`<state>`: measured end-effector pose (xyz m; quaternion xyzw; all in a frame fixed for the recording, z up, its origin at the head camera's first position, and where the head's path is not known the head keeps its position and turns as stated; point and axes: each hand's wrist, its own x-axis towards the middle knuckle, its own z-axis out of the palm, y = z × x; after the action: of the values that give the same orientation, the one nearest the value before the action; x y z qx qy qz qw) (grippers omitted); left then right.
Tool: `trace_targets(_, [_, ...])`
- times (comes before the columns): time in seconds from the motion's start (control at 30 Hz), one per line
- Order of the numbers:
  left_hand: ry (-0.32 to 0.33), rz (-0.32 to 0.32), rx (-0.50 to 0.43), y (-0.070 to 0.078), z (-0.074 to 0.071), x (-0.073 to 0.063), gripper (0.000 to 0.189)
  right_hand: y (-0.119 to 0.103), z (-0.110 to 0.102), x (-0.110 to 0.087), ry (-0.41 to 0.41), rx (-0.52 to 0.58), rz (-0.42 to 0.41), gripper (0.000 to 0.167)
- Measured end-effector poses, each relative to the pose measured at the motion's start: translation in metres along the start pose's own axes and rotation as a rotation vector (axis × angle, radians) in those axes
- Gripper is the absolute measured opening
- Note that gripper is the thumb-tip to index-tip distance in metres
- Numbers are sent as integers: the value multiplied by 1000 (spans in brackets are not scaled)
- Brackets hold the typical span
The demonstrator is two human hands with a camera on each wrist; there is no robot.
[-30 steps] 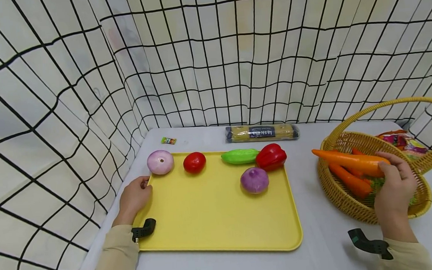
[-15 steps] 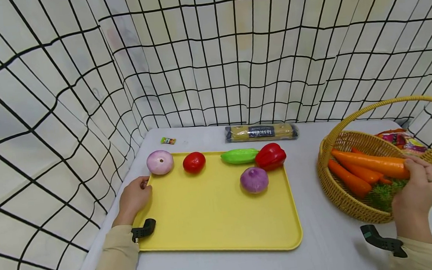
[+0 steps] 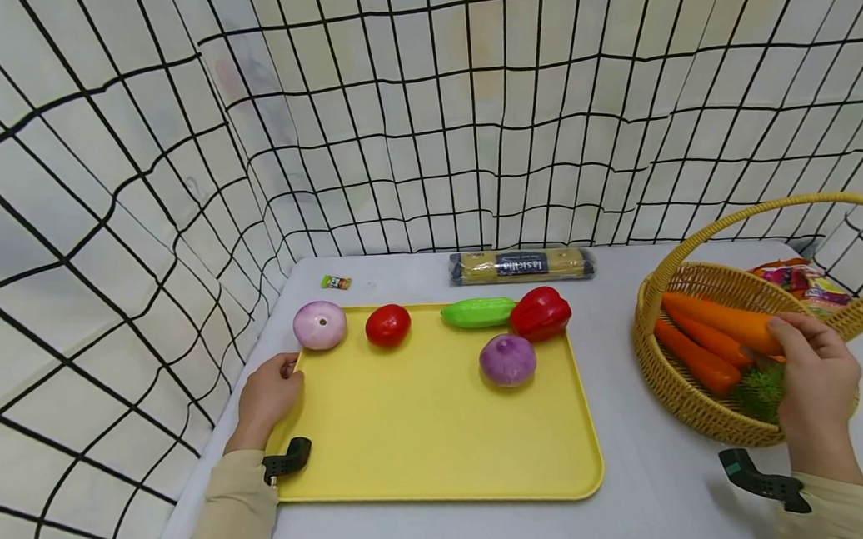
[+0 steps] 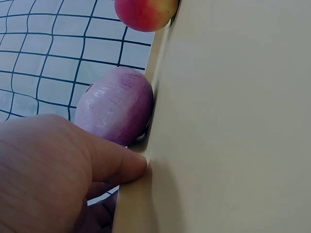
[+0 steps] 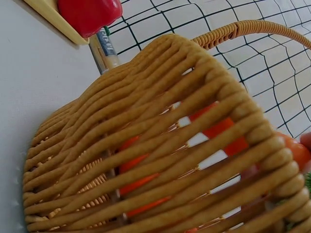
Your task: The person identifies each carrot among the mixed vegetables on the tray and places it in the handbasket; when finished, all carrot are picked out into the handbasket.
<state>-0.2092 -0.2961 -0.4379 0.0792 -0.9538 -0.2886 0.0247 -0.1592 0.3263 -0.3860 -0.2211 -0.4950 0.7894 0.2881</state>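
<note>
My left hand grips the left rim of a yellow tray; in the left wrist view its thumb lies over the rim. At the right, my right hand holds an orange carrot by its thick end, its length lying inside the wicker basket. Another carrot and green leafy tops show beneath it. Woven basket wall fills most of the right wrist view and hides much of that hand. Near the left hand, a pale purple onion sits at the tray's corner.
On the tray are a tomato, a green cucumber-like vegetable, a red bell pepper and a purple onion. Behind lie a spaghetti pack and a small green packet. The basket's handle arches high; black netting surrounds the table.
My right hand first drew the carrot to the right, then came back left a little, and the carrot now lies lower among the others. My left hand stays at the tray rim.
</note>
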Motion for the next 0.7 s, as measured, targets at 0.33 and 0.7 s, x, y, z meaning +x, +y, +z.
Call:
trace_targets(0.33, [8, 8, 2, 0, 0, 0, 40, 7, -10, 2, -331, -527, 75, 32])
trace_targets(0.7, [-6, 3, 0, -3, 1, 2, 41, 11, -8, 0, -602, -1116, -25, 65])
